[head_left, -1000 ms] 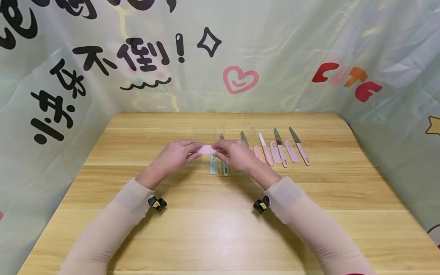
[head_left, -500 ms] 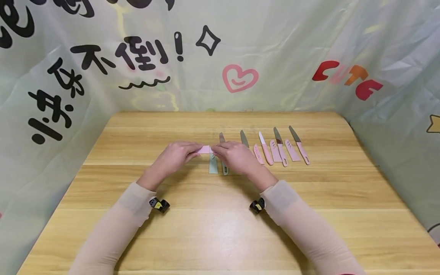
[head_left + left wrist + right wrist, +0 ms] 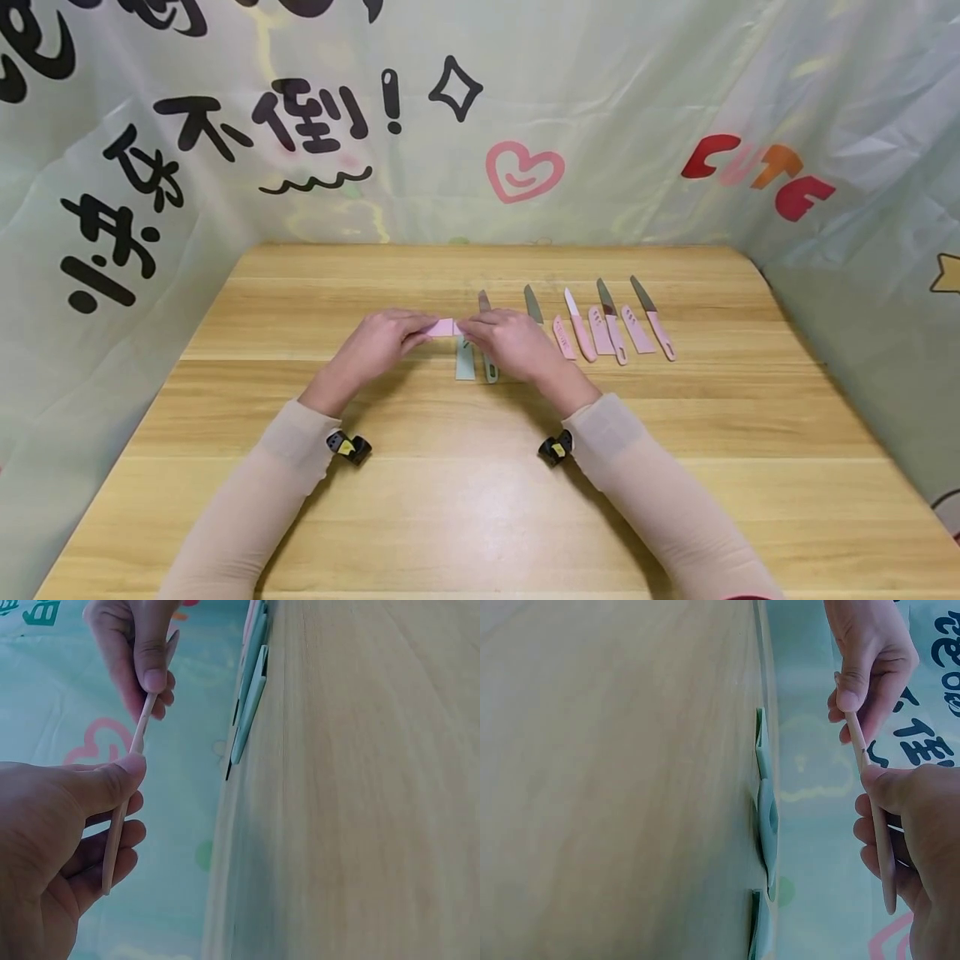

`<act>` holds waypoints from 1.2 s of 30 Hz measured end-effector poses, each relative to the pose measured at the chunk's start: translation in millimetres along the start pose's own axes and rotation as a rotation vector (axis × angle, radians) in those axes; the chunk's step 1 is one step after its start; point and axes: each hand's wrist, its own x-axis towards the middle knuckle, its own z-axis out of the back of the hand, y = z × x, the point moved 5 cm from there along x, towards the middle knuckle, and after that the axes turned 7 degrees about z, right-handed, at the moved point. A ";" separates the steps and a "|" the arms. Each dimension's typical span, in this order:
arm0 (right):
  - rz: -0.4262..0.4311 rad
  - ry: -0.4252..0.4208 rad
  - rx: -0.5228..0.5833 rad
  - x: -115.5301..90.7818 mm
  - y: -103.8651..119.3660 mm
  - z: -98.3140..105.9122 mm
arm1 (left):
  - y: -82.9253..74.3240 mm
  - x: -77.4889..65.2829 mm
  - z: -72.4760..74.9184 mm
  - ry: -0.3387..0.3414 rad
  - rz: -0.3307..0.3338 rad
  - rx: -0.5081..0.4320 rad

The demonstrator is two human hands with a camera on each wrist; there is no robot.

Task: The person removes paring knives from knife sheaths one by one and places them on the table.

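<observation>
Held between both hands over the table is a pink knife in its pink sheath. My left hand (image 3: 372, 346) grips the sheath (image 3: 440, 328), thumb on the near face and fingers behind. My right hand (image 3: 517, 346) holds the handle (image 3: 883, 847), its rounded end showing past the fingers in the right wrist view. Sheath and handle line up end to end, with a seam between the hands; the blade is hidden. Below the hands lie a pale green sheath (image 3: 465, 363) and a green-handled knife (image 3: 491, 371), partly covered by my right hand.
Right of my hands lies a row: a grey blade (image 3: 533, 303) with its handle hidden, a pink sheath (image 3: 563, 338), a pink knife (image 3: 582, 335), then more pink sheaths and knives ending at a grey-bladed knife (image 3: 655, 321). A printed curtain (image 3: 622, 100) stands behind the table.
My right hand and forearm have shifted slightly left, and its fingers have drawn closer together. The seam between sheath and handle has moved a little left; the left hand stays nearly in place.
</observation>
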 end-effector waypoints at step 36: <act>-0.022 0.007 0.028 -5.3 -9.6 6.8 | 18.6 -0.7 3.7 0.030 0.077 -0.003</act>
